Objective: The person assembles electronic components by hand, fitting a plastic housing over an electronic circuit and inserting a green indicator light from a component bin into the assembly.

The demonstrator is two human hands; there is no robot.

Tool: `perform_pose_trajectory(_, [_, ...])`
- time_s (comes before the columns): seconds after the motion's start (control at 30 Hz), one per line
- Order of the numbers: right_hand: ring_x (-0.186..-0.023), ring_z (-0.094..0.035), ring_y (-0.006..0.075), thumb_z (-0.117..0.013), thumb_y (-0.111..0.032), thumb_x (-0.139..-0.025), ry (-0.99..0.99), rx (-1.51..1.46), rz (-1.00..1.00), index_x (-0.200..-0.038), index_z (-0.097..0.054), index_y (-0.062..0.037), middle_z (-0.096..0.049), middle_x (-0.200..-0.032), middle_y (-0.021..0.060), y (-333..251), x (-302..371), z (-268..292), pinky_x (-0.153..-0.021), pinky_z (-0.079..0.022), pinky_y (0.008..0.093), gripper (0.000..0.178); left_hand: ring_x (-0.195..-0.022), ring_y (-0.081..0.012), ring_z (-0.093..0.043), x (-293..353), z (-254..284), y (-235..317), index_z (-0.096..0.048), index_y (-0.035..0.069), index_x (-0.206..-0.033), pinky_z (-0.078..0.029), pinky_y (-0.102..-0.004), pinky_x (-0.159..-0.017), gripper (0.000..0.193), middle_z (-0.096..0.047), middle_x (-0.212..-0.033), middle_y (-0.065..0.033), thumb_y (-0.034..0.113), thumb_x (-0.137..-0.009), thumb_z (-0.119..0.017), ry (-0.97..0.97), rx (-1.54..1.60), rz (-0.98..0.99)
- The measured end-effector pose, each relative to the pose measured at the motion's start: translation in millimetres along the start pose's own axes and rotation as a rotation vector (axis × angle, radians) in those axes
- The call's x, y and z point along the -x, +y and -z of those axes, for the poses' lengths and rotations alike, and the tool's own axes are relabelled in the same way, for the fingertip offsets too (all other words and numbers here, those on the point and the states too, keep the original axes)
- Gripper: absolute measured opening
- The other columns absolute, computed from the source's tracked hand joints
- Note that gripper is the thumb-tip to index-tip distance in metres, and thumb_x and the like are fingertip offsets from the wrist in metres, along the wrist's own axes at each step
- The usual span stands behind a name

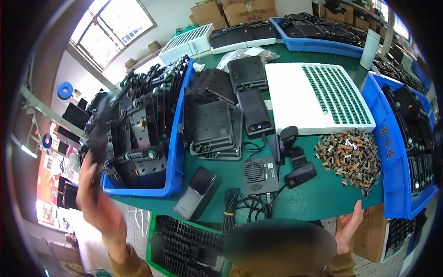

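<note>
My left hand [99, 203] is raised at the outer left side of a blue bin and smeared by motion. Its fingers close on a dark, blurred black plastic part [98, 138]. The blue bin [174, 171] is packed with upright black plastic housings [147, 117], some showing small green-ringed pieces. At the table's front right edge rests my right hand [349, 226], fingers stretched out and holding nothing. Above it lies a heap of small brown and silver components [353, 159]. A white foam tray [288, 99] carries rows of small green-ringed round parts [339, 94].
Mid-table are stacked black housings [212, 127], power banks [254, 111], a grey speaker-like box [260, 174] and coiled cables [229, 212]. A blue bin [385, 152] stands at right, a white bottle [369, 50] behind it. Below the front edge sits a green crate [150, 249].
</note>
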State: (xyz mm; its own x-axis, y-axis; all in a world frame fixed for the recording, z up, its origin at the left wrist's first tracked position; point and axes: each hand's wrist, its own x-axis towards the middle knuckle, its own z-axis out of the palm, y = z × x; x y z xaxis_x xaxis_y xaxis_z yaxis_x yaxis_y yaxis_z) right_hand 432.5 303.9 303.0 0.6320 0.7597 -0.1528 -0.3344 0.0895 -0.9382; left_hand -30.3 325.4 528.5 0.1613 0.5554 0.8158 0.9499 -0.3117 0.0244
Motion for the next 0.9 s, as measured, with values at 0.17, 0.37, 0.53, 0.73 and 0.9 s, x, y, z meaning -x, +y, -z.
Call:
perform_pose_trajectory(0.17, [-0.11,-0.057,0.0164,-0.051,-0.038,-0.102,0.004,-0.01,0.027,-0.147,-0.039,-0.0054,-0.056,-0.129,0.007,-1,-1,3,-0.091,-0.047,0.0307,0.057,-0.127,-0.035,-0.055,-117,-135,13,-0.059,0.003,-0.124,-0.04,-0.0489,-0.111,0.055,-0.059,-0.132,-0.0186,-0.017,-0.074,-0.054,-0.123,-0.253,-0.407])
perform_pose_trajectory(0.37, [-0.108,-0.057,0.0157,-0.047,-0.031,-0.104,0.057,0.064,0.004,-0.146,-0.039,-0.0023,-0.058,-0.126,0.0077,9,0,12,-0.09,-0.046,0.0327,0.051,-0.119,-0.033,-0.057,-158,-236,-30,-0.049,0.01,-0.124,-0.043,-0.0573,-0.103,0.045,-0.058,-0.124,-0.0151,0.002,-0.083,-0.063,-0.367,-0.539,-0.501])
perform_pose_trajectory(0.53, [-0.116,-0.055,0.0176,-0.045,-0.032,-0.105,0.026,0.021,0.003,-0.145,-0.041,-0.0024,-0.055,-0.13,0.0079,0,5,3,-0.098,-0.043,0.0321,0.05,-0.114,-0.0295,-0.058,-162,-297,-38,-0.048,0.012,-0.119,-0.045,-0.0606,-0.099,0.038,-0.058,-0.116,-0.0128,0.006,-0.085,-0.064,-0.462,-0.622,-0.541])
perform_pose_trajectory(0.73, [-0.123,-0.054,0.0229,-0.042,-0.028,-0.105,0.008,0.008,0.025,-0.148,-0.035,0.0,-0.049,-0.141,0.0145,8,2,12,-0.1,-0.044,0.0336,0.052,-0.119,-0.0275,-0.055,-155,-319,-42,-0.048,0.014,-0.12,-0.041,-0.0617,-0.103,0.037,-0.055,-0.118,-0.0101,0.01,-0.087,-0.065,-0.645,-0.681,-0.598])
perform_pose_trajectory(0.9, [-0.124,-0.053,0.0238,-0.043,-0.03,-0.104,0.01,-0.009,0.013,-0.149,-0.033,-0.0002,-0.048,-0.142,0.0146,10,2,10,-0.1,-0.044,0.0348,0.055,-0.136,-0.0278,-0.043,-151,-320,-41,-0.046,0.019,-0.136,-0.033,-0.0643,-0.109,0.056,-0.047,-0.141,-0.0107,0.009,-0.085,-0.068,-0.754,-0.737,-0.638])
